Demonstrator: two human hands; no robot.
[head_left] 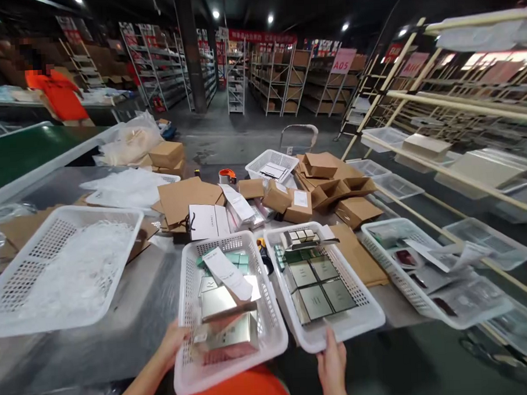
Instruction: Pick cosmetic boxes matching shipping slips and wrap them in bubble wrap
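My left hand (174,343) grips the left rim of a white basket (273,331) close to my body. Inside it lie gold boxes (230,336), green boxes and a white paper slip (226,273). My right hand (331,357) is closed on the near rim of a second white basket (367,324), just to the right of the first. That basket carries silver-gold boxes (322,291) in a block, with smaller green boxes and an open box of small items behind them. The fingertips of both hands are partly hidden by the rims.
A basket of clear filler (124,214) sits left, and a basket of bagged goods (378,230) right. Behind are cartons (355,211), a white gift bag (208,221) and orange tape (226,176). A pipe rack (416,97) stands right; a person (60,93) is far left.
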